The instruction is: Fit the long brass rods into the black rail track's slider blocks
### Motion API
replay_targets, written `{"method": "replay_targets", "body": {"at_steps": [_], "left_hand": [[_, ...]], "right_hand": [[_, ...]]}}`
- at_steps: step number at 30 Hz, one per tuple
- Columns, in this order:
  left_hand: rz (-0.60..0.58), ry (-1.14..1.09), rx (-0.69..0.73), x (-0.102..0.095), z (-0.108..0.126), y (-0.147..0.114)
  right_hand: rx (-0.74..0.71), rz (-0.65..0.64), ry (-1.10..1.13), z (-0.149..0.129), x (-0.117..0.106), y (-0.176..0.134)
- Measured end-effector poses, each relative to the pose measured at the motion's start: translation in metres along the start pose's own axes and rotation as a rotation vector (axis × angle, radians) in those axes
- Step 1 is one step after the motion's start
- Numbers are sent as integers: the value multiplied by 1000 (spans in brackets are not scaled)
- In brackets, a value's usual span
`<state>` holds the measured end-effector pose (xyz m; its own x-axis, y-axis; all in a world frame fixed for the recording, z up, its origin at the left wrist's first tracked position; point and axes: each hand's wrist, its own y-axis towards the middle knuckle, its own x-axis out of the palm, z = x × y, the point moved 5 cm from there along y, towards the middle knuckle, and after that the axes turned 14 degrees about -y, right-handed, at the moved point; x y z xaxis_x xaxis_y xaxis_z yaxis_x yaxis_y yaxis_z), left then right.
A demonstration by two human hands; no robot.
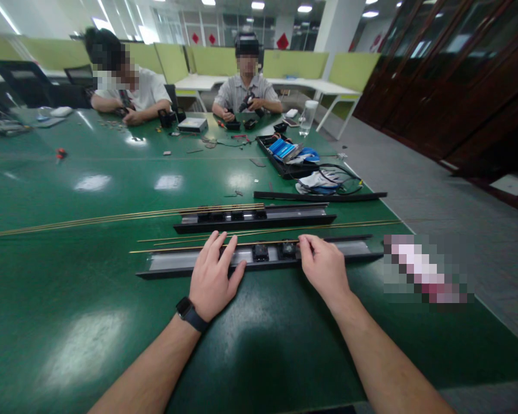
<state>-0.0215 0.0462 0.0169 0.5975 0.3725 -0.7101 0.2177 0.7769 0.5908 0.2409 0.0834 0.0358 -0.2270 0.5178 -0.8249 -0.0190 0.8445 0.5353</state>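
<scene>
A long black channel [168, 262] with a pale inside lies crosswise in front of me. Two small black blocks [261, 251] show inside it. My left hand [213, 273], fingers spread, rests over the channel's left half. My right hand [323, 261] is pinched at the far edge, right of the blocks. A thin brass-coloured rod [155, 251] runs along that far edge, under my left fingers and up to my right fingertips. Just beyond lies a second black channel [293, 219] with several black blocks in it.
More thin rods [90, 220] stretch left across the green table [125, 316]. A black strip [319, 197], a glove [322, 181] and a black tray [271, 152] with blue items lie at back right. A pixelated object [423, 267] sits near the right edge. Two people work across the table.
</scene>
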Motion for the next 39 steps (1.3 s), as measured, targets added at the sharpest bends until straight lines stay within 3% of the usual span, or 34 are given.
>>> {"method": "replay_targets", "body": {"at_steps": [4,13,29,39], "left_hand": [[1,2,3,-1,1,0],[2,-1,1,-1,1,0],[5,-3,-4,0,-1,0],[5,0,-7,0,0,0]], "right_hand": [[-58,-18,58,-6,1,-1],[139,-70,2,9,0,1],[-54,-52,57,-4,2,0],[104,-55,66,5,-1,1]]}}
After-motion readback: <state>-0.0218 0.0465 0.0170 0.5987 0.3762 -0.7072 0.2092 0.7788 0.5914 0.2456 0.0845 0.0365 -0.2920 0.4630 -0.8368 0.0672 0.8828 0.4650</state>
